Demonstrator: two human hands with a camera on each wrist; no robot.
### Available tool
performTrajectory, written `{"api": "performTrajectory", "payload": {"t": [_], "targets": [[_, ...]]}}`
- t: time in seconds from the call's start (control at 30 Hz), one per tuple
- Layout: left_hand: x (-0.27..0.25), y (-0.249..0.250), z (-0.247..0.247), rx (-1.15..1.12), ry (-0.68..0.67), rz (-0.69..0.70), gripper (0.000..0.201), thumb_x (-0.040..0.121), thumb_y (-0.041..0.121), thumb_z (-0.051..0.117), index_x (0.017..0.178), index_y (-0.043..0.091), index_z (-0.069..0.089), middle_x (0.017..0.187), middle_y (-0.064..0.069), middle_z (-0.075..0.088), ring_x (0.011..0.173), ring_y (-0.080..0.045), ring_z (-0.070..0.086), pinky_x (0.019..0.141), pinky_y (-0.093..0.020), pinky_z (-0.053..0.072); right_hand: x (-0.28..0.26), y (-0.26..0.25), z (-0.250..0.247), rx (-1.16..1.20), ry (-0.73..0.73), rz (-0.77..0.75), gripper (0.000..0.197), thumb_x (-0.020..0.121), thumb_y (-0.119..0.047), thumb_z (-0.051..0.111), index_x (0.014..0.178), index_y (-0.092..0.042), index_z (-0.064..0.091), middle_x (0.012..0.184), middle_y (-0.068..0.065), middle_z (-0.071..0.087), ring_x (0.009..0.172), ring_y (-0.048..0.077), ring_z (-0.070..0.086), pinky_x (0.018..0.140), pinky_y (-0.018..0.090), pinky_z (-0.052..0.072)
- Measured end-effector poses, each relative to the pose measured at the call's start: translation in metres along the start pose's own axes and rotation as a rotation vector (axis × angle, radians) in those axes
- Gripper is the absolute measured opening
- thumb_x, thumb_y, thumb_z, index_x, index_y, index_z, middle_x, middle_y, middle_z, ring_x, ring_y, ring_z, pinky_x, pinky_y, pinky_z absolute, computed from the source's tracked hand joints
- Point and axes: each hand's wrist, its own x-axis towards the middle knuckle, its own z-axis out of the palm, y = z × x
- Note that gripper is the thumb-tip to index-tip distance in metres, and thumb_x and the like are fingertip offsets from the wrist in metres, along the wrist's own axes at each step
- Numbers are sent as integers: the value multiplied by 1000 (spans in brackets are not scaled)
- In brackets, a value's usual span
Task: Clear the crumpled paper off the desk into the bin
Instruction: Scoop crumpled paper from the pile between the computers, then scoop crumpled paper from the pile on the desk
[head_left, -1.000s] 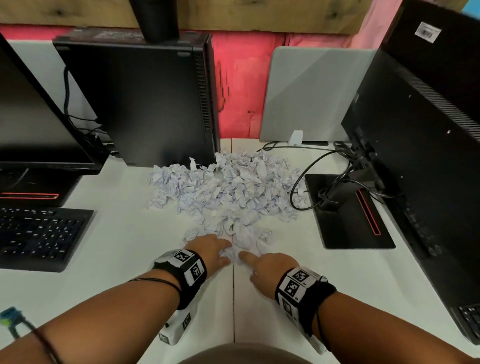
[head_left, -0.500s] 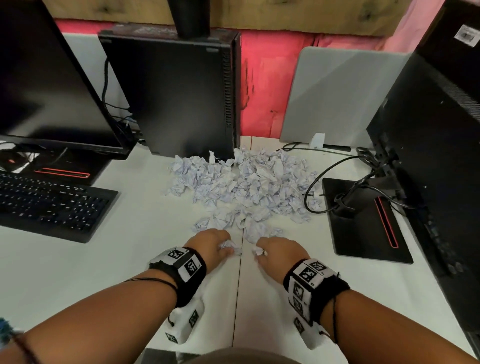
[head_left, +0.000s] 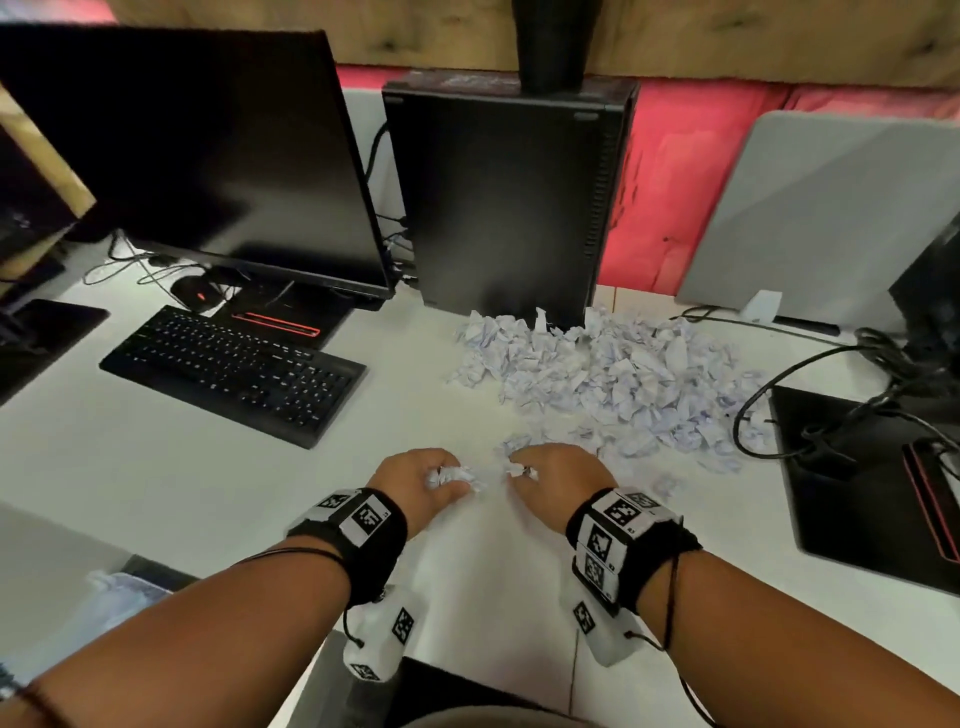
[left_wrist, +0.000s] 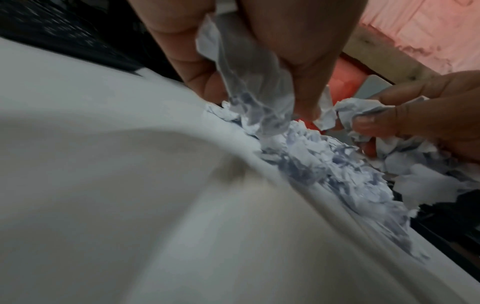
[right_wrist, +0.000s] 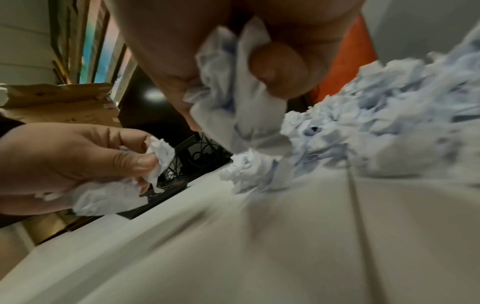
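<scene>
A big heap of crumpled white paper (head_left: 613, 379) lies on the white desk (head_left: 208, 493) in front of a black computer tower. At the heap's near edge my left hand (head_left: 431, 478) grips a crumpled paper ball (head_left: 454, 475), seen close up in the left wrist view as a wad (left_wrist: 249, 82) between curled fingers. Beside it my right hand (head_left: 550, 475) holds another paper wad (head_left: 517, 469), which fills its curled fingers in the right wrist view (right_wrist: 233, 92). Loose paper balls (right_wrist: 249, 170) sit on the desk just beyond both hands. No bin shows.
A black keyboard (head_left: 234, 374) and monitor (head_left: 197, 156) stand at the left. The computer tower (head_left: 509, 197) is behind the heap. A monitor base (head_left: 872, 478) with looped cables (head_left: 769, 405) sits at the right. A grey divider panel (head_left: 821, 218) stands at the back right.
Both hands have closed round paper at the heap's near edge, where a second ago the fingers lay flatter on the desk. The head view has swung left, showing the keyboard and monitor.
</scene>
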Motion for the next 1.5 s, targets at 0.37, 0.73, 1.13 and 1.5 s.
{"api": "performTrajectory", "payload": {"t": [0.37,0.73,1.13,1.5], "targets": [[-59,-152,-128,-100,166,-223,19,84,32,66,98,19,66,86,10,61,79,-13,59,76,-17,42,50,-178,80,-140,-239,-210,33,97,-31,45,124,-19,60,129,3,57,118,22,52,99,30,41],[-144,-337,-189,-64,192,-592,33,86,39,63,115,22,60,110,-2,63,106,-20,59,85,-21,42,83,-363,224,-65,-537,-360,32,87,-45,59,103,-18,61,106,4,63,94,21,58,75,25,41],[-144,-410,-172,-86,131,-647,72,72,46,73,134,28,40,129,-1,37,113,-18,51,91,-24,44,126,-396,329,-172,-552,-169,63,81,-54,62,134,-26,44,124,6,55,112,26,55,91,32,46],[-132,-443,-139,214,-188,-535,105,73,50,70,149,26,3,153,-2,7,142,-28,12,117,-38,19,130,-368,393,-313,-646,-300,70,87,-21,55,146,-37,21,157,4,-3,142,34,17,115,41,25]]}}
